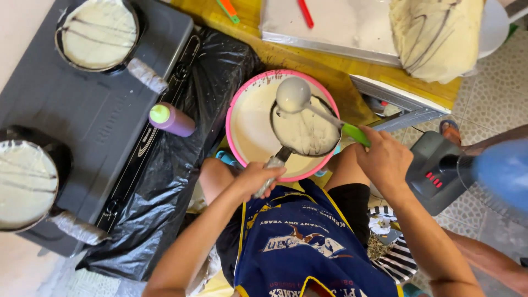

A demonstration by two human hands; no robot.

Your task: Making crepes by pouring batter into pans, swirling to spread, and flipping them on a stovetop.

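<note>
My left hand [257, 179] grips the wrapped handle of a small black pan [306, 132], holding it over a pink-rimmed basin [245, 129] of pale batter. Batter coats the pan's inside. My right hand [385, 159] holds the green handle of a ladle [293, 94]. The ladle's round bowl, smeared with batter, hovers above the pan's far edge.
A grey two-burner stove [93, 115] at left carries two pans with cooking crepes [98, 33] [25, 184]. A purple squeeze bottle [171, 119] lies on black plastic [165, 181]. A metal tray [330, 27] and stacked crepes [434, 36] sit behind. A fan [495, 176] stands at right.
</note>
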